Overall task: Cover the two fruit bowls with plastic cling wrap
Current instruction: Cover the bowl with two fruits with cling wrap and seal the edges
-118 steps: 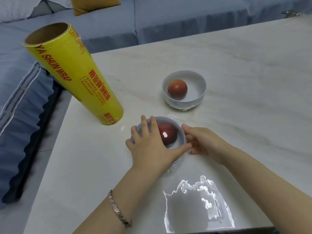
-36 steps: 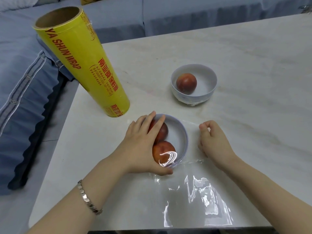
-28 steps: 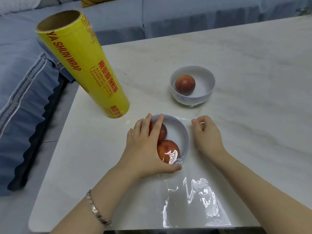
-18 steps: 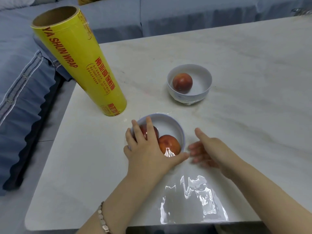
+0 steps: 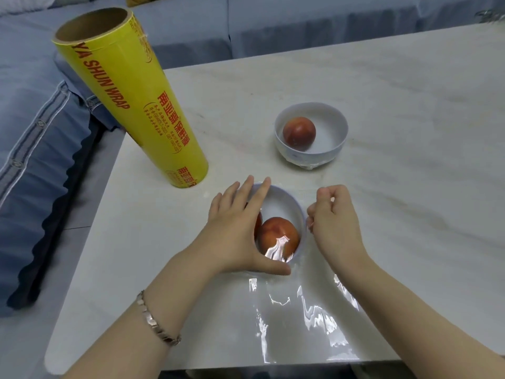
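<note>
Since half-second ago: right hand (image 5: 334, 222) gone from flat, fingers spread, to closed fist at 3 o'clock of near bowl (image 5: 289, 203), apparently pinching cling film (image 5: 303, 307); grip itself too fine to confirm. Left hand (image 5: 236, 228) open, flat over bowl's 9 o'clock side, steadying. Two fruits inside. Loose film trails toward 6 o'clock. Far bowl (image 5: 311, 135) at 1 o'clock looks already wrapped. Roll (image 5: 131, 97) upright at 10 o'clock. Step: sealing second bowl. Next, likely: pull film taut, tuck under rim.

pale marble-look table (image 5: 410, 110), blue-grey sofa (image 5: 273, 26) behind, blue striped cushion (image 5: 41, 149) at left
</note>
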